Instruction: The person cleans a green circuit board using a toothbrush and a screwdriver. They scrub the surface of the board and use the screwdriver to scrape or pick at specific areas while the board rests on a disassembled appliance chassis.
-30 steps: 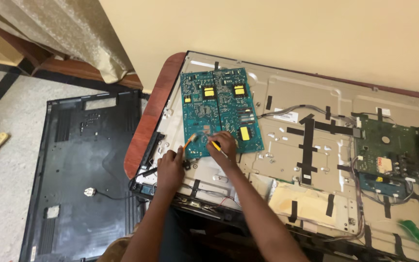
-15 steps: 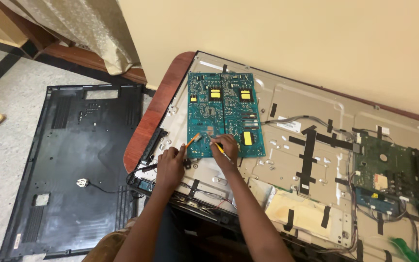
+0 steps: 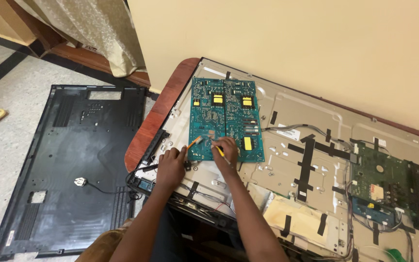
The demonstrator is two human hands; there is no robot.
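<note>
Board (image 3: 226, 119), teal and flat, lies on the metal panel (image 3: 297, 165) of an opened screen set, just beyond both hands. It looks stiff, thin and light, but fragile: the solder side is up, with yellow blocks and fine tracks, so I judge it best held by its bare edges, never by the parts.

Head view: the left hand (image 3: 170, 167) rests on the panel's near edge, just short of the board's lower left corner, fingers curled around an orange-tipped tool (image 3: 193, 142) whose tip touches the board. The right hand (image 3: 225, 150) sits on the board's lower edge, pinching a thin yellow tool (image 3: 219, 151); how firmly, I cannot tell. Both forearms come up from below, wrists low, knuckles up.

Well right of the grip lies a green board (image 3: 389, 187) with wires and black tape strips. Left, on the floor, lies the black back cover (image 3: 69, 165).
</note>
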